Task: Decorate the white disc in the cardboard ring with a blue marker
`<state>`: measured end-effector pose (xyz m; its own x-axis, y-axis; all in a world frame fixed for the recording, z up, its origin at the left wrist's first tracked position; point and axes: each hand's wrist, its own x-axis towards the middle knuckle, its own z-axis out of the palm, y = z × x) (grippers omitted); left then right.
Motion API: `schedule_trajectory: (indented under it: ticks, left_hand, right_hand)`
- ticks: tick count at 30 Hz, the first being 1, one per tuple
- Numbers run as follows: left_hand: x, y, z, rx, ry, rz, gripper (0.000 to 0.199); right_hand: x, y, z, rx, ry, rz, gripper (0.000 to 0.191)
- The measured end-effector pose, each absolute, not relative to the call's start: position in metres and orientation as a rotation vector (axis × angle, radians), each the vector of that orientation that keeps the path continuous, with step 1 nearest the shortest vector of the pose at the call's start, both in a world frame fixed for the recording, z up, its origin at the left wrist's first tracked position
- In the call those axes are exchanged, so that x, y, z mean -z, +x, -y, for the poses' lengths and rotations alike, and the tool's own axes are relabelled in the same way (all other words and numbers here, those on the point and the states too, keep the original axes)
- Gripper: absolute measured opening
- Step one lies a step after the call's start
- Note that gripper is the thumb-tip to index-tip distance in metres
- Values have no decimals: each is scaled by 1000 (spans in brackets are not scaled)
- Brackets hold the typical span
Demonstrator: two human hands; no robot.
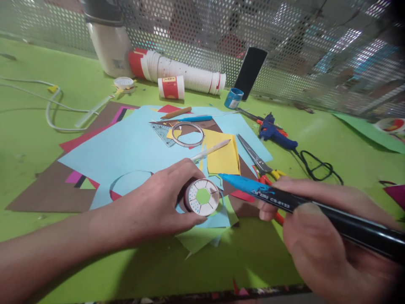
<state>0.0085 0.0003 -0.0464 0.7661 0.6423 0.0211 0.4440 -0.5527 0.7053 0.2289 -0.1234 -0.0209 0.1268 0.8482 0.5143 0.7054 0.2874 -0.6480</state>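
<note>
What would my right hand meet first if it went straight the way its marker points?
Led by the blue-tipped marker, your right hand would probably meet your left hand; depth is unclear, though, and the yellow paper might come first.

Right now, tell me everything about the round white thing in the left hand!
The round white-faced piece, seemingly paper or card, has a green hexagon in the middle, black lines running outward, and blue dots on its left part. Its side looks darker. The bare left hand grips it near the picture's middle, face tilted toward the camera.
</note>
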Motion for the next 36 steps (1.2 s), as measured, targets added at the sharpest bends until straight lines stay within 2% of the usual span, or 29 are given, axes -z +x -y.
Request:
schedule_trajectory:
  ticks: [10, 17, 22, 36]
  left_hand:
    - [47, 9, 0, -346, 2225, -816, 34]
    - [46, 11, 1, -369, 2185, -833, 36]
    - [44, 12, 0, -366, 2156, -843, 36]
    - [48, 10, 2, -402, 2157, -835, 37]
  right_hand:
    - [22, 210, 118, -4, -1475, 1636, 30]
    - [26, 204, 109, -489, -1416, 1350, 9]
    - [29, 208, 100, -850, -1246, 1231, 9]
    - [37, 211, 97, -826, -1224, 1243, 10]
